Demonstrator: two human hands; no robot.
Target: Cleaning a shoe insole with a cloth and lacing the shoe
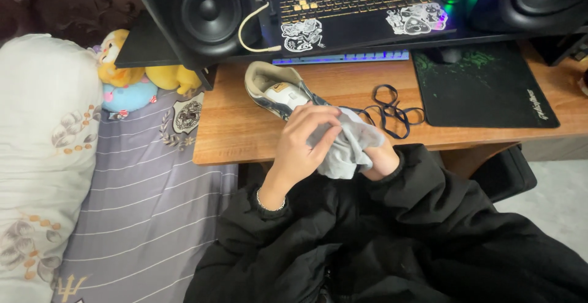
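Note:
A white and grey sneaker [274, 87] lies on the wooden desk [233, 131], toe pointing to the far left. My left hand [300, 147] grips its heel end together with a pale grey cloth [346, 147]. My right hand [381, 159] is mostly hidden under that cloth and holds it from below. A loose dark blue shoelace [389, 108] lies coiled on the desk just right of the shoe. Both arms wear black jacket sleeves.
A black mouse pad [484, 89] lies at the right. Behind the shoe stand a laptop [355, 9] with a lit keyboard and two black speakers [202, 12]. A bed with striped sheet [141, 205], pillow [37, 156] and plush toys [131, 79] is at the left.

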